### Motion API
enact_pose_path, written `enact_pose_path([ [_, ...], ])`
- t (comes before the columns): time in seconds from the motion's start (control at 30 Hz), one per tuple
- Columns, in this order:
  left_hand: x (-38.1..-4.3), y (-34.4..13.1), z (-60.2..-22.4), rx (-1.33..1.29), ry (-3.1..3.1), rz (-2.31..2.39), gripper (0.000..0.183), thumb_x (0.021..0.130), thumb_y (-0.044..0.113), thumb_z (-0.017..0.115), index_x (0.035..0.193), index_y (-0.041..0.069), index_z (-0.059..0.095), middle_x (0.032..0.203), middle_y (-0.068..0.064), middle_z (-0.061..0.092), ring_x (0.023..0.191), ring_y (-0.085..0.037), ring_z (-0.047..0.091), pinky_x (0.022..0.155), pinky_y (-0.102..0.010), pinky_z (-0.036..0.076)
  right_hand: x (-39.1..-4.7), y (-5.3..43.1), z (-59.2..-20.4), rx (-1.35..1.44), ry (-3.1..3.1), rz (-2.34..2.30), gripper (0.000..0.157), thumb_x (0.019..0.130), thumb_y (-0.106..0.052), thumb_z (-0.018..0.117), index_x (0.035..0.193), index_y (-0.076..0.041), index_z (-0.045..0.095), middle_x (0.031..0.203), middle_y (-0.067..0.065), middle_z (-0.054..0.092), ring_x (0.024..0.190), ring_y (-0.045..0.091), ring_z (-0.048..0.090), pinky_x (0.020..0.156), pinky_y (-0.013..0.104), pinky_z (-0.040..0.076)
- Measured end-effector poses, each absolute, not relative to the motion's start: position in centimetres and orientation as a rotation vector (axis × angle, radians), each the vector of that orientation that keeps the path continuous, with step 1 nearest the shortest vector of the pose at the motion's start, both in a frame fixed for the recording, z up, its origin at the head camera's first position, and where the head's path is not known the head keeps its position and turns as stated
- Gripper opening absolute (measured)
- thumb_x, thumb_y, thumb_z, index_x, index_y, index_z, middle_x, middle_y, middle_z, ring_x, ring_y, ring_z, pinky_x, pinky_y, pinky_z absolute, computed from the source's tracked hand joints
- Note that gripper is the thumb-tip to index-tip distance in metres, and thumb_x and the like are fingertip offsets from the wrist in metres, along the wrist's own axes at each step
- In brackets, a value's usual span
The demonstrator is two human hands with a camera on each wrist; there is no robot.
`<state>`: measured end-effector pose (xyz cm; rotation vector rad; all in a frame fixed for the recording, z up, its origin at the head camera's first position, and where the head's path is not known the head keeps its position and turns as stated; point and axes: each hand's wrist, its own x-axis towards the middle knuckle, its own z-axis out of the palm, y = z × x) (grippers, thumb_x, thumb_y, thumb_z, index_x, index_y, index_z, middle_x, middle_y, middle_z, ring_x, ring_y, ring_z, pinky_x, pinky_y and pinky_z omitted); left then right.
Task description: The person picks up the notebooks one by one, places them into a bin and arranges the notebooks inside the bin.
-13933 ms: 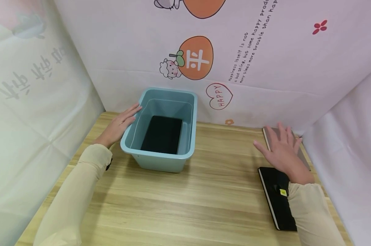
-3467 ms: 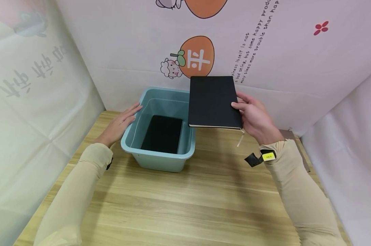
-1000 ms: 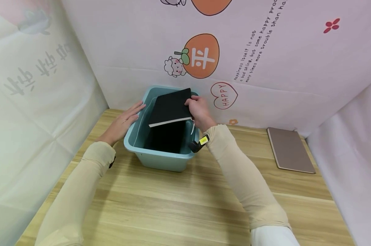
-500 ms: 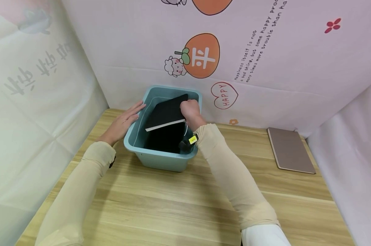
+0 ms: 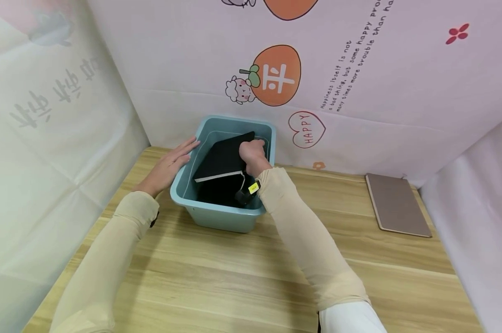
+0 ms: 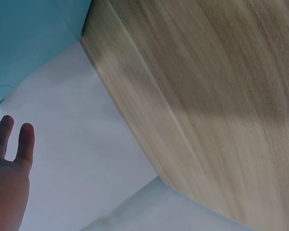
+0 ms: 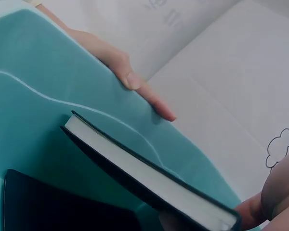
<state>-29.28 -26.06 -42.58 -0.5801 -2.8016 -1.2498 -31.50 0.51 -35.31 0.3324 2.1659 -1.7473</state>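
A blue plastic bin point(image 5: 219, 221) stands on the table against the back wall. My left hand point(image 5: 164, 170) rests on its left rim with fingers extended; two of its fingers point(image 6: 25, 144) show in the left wrist view. Inside the bin, my right hand point(image 5: 253, 155) grips a black notebook point(image 5: 222, 155) by its right edge. The notebook is tilted, its white page edges facing me and a ribbon hanging from it. Below it, another black book point(image 7: 62, 207) lies on the bin's bottom, partly covered in the head view.
A taupe notebook point(image 5: 397, 206) lies flat at the table's right back, close to the side wall. White printed fabric point(image 5: 172, 60) encloses the back and sides. The wooden table point(image 5: 217, 277) extends in front of the bin.
My right hand has taken the black notebook from the table's right side and carried it left to the bin. Over the last second it has lowered it deeper inside. My left hand stays at the rim.
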Motion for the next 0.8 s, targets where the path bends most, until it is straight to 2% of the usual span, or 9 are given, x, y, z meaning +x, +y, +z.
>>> enact_pose_path([
  [0.1,-29.4,-25.8,-42.6,-0.589,-2.799,-1.255,0.048,0.111,0.049,0.029,0.159,0.045,0.029,0.170,0.023,0.013,0.161,-0.018,0.011,0.128,-0.061,0.011,-31.6,0.6,-35.6,0.352,2.174,-1.738,0.073,0.105,-0.006,0.028,0.162,-0.011,-0.017,0.171,0.014,0.021,0.112,0.028,0.051,0.085,0.039,0.035],
  [0.23,-29.5,-25.7,-42.7,-0.596,-2.794,-1.264,0.049,0.111,0.049,0.029,0.159,0.044,0.029,0.171,0.020,0.013,0.161,-0.018,0.011,0.128,-0.062,0.011,-31.6,0.7,-35.9,0.337,2.137,-1.753,0.074,0.106,-0.008,0.027,0.162,-0.012,-0.021,0.174,0.009,0.006,0.153,0.029,0.032,0.113,0.036,0.039],
  [0.3,-29.4,-25.8,-42.7,-0.597,-2.788,-1.264,0.049,0.111,0.049,0.029,0.159,0.044,0.029,0.171,0.021,0.013,0.161,-0.017,0.011,0.128,-0.061,0.012,-31.6,0.5,-36.0,0.336,2.146,-1.742,0.074,0.106,-0.009,0.028,0.162,-0.012,-0.020,0.173,0.010,0.013,0.142,0.027,0.044,0.108,0.035,0.043],
  [0.37,-29.4,-25.9,-42.7,-0.597,-2.785,-1.269,0.049,0.110,0.050,0.029,0.159,0.043,0.029,0.170,0.024,0.013,0.161,-0.016,0.011,0.128,-0.061,0.011,-31.5,0.4,-36.2,0.335,2.176,-1.716,0.074,0.106,-0.010,0.029,0.162,-0.012,-0.020,0.167,0.017,0.030,0.103,0.024,0.056,0.086,0.034,0.043],
  [0.47,-29.3,-26.1,-42.8,-0.593,-2.778,-1.277,0.049,0.110,0.051,0.029,0.159,0.044,0.029,0.169,0.025,0.013,0.161,-0.016,0.011,0.128,-0.061,0.011,-31.4,0.1,-36.4,0.328,2.231,-1.669,0.073,0.106,-0.011,0.029,0.163,-0.012,-0.018,0.152,0.021,0.051,0.077,0.020,0.035,0.070,0.039,0.028],
  [0.57,-29.3,-26.3,-42.8,-0.597,-2.771,-1.287,0.049,0.110,0.051,0.030,0.159,0.044,0.029,0.171,0.021,0.013,0.161,-0.016,0.011,0.128,-0.062,0.011,-31.4,-0.1,-36.5,0.308,2.225,-1.655,0.074,0.107,-0.011,0.029,0.162,-0.012,-0.019,0.153,0.021,0.049,0.092,0.024,0.051,0.072,0.040,0.030],
  [0.63,-29.3,-26.3,-42.9,-0.602,-2.768,-1.288,0.050,0.110,0.051,0.030,0.159,0.044,0.029,0.171,0.021,0.013,0.161,-0.016,0.011,0.128,-0.062,0.012,-31.4,-0.1,-36.5,0.295,2.203,-1.644,0.075,0.107,-0.011,0.030,0.162,-0.013,-0.020,0.161,0.018,0.040,0.120,0.026,0.053,0.080,0.040,0.033],
  [0.73,-29.4,-26.2,-43.0,-0.611,-2.770,-1.282,0.051,0.110,0.052,0.030,0.160,0.042,0.029,0.170,0.025,0.013,0.161,-0.016,0.011,0.128,-0.062,0.012,-31.5,0.1,-36.5,0.268,2.164,-1.627,0.076,0.107,-0.012,0.031,0.161,-0.014,-0.022,0.171,0.014,0.019,0.152,0.029,0.033,0.100,0.037,0.040],
  [0.8,-29.4,-26.2,-43.0,-0.616,-2.769,-1.281,0.051,0.110,0.053,0.029,0.160,0.042,0.029,0.170,0.025,0.012,0.161,-0.016,0.011,0.128,-0.062,0.012,-31.5,0.2,-36.5,0.249,2.160,-1.603,0.076,0.107,-0.012,0.031,0.161,-0.013,-0.023,0.173,0.013,0.011,0.157,0.030,0.024,0.115,0.039,0.038],
])
